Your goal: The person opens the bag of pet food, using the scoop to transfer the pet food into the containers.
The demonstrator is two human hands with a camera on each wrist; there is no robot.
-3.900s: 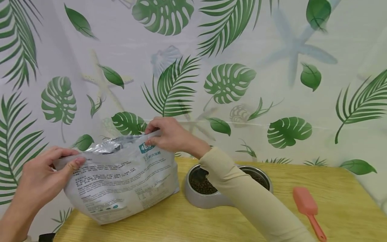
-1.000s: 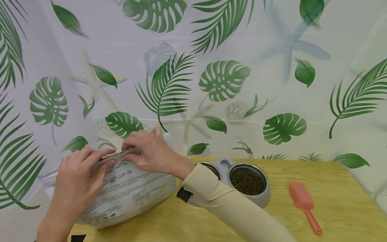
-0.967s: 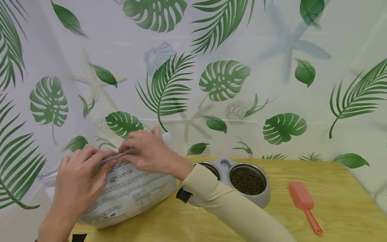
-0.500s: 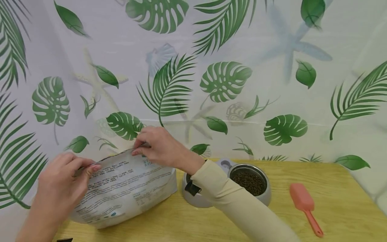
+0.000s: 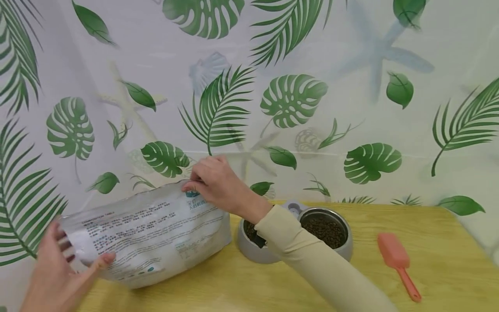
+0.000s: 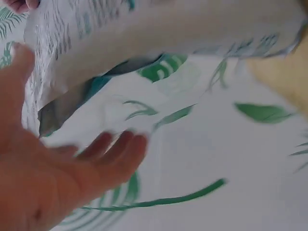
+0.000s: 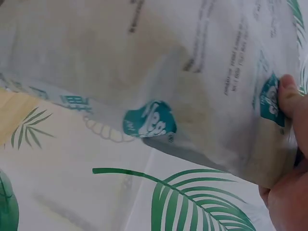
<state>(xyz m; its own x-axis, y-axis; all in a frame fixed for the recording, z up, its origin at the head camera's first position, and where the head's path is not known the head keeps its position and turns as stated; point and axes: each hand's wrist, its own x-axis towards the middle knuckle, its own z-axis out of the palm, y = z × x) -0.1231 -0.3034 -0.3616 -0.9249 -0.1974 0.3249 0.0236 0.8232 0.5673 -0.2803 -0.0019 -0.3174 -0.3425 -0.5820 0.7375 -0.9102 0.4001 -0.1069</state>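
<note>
A white-and-grey pet food bag [image 5: 156,238] with printed text and teal logos leans at the table's left side. Its top edge lies flat together. My right hand [image 5: 224,186] pinches the upper right corner, thumb over the teal label; the right wrist view also shows that hand [image 7: 296,108] on the corner. At the bag's left end my left hand [image 5: 58,273] is spread, thumb overlapping the front and fingers beyond the side. In the left wrist view the fingers of this hand [image 6: 62,178] stand apart from the bag's open-hanging lower flap.
Right of the bag stands a grey double bowl [image 5: 255,255] with brown kibble [image 5: 325,229] in its metal dishes, partly behind my right sleeve [image 5: 308,251]. A coral scoop [image 5: 393,251] lies farther right on the yellow wooden table [image 5: 234,292]. A leaf-patterned sheet [image 5: 312,173] hangs behind.
The bag's mouth, gaping earlier, is now pressed flat. Both hands drew apart along the top edge; my left hand released it and moved down and left. My right hand stays on its corner.
</note>
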